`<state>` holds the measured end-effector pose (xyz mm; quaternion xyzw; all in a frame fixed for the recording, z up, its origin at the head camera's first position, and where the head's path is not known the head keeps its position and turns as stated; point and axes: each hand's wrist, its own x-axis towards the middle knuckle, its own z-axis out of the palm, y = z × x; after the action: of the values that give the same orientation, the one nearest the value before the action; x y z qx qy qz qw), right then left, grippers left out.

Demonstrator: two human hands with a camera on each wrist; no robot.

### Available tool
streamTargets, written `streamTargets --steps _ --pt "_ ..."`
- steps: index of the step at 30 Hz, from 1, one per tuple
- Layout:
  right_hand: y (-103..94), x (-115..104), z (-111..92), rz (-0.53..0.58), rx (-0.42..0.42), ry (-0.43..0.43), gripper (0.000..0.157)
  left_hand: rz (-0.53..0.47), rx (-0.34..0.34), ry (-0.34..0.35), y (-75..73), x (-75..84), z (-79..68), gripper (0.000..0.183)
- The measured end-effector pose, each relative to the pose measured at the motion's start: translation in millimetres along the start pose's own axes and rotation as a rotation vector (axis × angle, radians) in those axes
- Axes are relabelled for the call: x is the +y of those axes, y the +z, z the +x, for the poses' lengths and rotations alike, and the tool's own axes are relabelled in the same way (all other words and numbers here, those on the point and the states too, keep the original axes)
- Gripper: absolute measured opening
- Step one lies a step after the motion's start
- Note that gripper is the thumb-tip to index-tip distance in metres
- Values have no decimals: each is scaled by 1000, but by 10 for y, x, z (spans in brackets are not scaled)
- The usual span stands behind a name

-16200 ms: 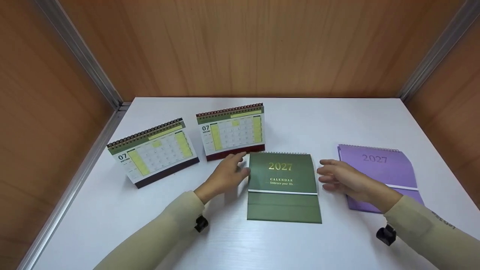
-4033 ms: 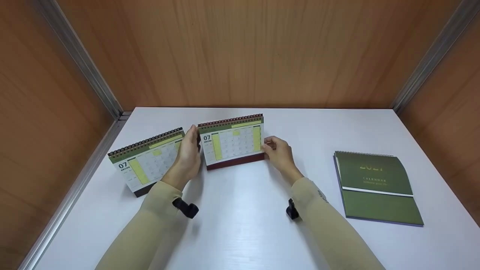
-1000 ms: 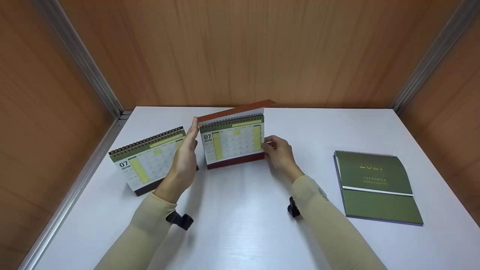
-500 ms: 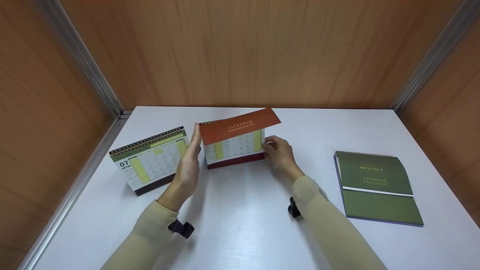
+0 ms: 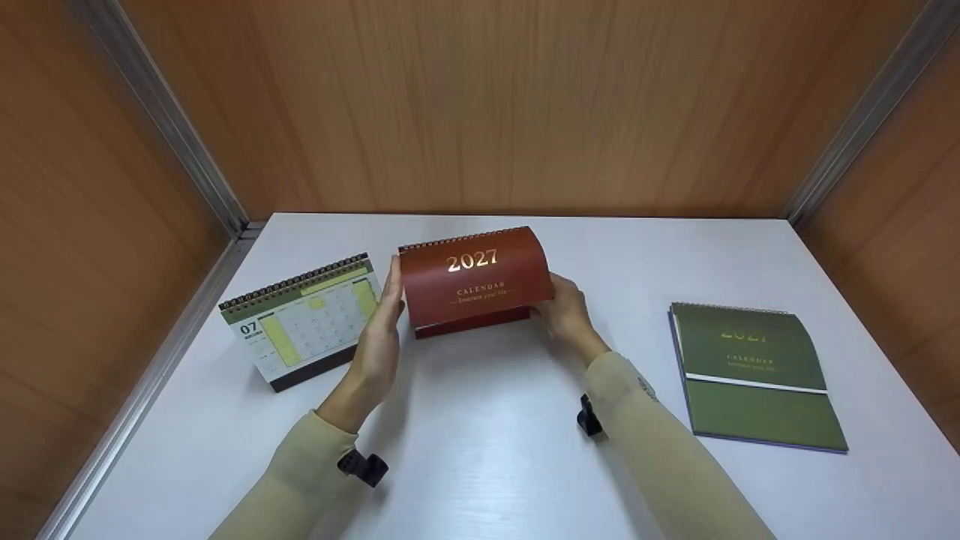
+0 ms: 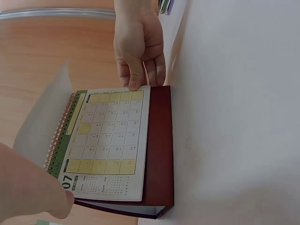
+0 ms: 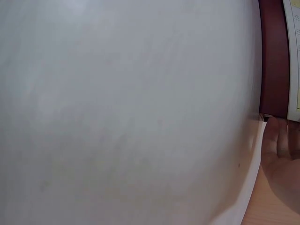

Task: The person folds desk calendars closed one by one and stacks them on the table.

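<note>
A red desk calendar [image 5: 480,274], its cover marked 2027, stands at mid-table in the head view. The cover hangs over its front, bowed outward, with a dark red base strip below. My left hand [image 5: 379,341] is at its left side, fingers straight along the edge. My right hand [image 5: 566,311] pinches the right edge low down, its fingertips partly behind the cover. In the left wrist view, the right thumb [image 6: 135,79] lies on the corner of the July page [image 6: 108,131]. The right wrist view shows only part of that hand beside the base strip [image 7: 274,56].
Left of the red calendar stands another desk calendar [image 5: 307,322], on its July page, partly behind my left hand. A green 2027 calendar [image 5: 757,409] lies at the right with a thin purple edge below it. Wood-grain panels [image 5: 480,112] enclose the white table [image 5: 480,465].
The red cover has swung forward from behind the spiral, down over the July page. My left hand has lowered slightly; the right has kept its place. Earlier, the green calendar was moved right, onto the purple one.
</note>
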<state>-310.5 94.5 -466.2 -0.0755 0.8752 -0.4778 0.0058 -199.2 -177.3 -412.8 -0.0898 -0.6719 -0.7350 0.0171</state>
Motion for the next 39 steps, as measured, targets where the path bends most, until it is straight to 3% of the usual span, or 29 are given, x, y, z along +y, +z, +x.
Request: streamTargets --steps 7,12,18,28,39 --pt "-4 10 -9 15 6 -53 23 17 8 7 1 -47 -19 64" --pt "10 6 6 45 -8 -5 33 34 4 15 -8 -79 -26 64" --pt "44 -13 19 147 -3 88 32 23 19 -6 -16 -115 -34 63" --pt "-38 10 57 217 -61 136 26 26 40 -34 -34 -170 -30 64" --pt "-137 43 72 308 -128 161 30 29 56 -65 -31 -178 -33 63"
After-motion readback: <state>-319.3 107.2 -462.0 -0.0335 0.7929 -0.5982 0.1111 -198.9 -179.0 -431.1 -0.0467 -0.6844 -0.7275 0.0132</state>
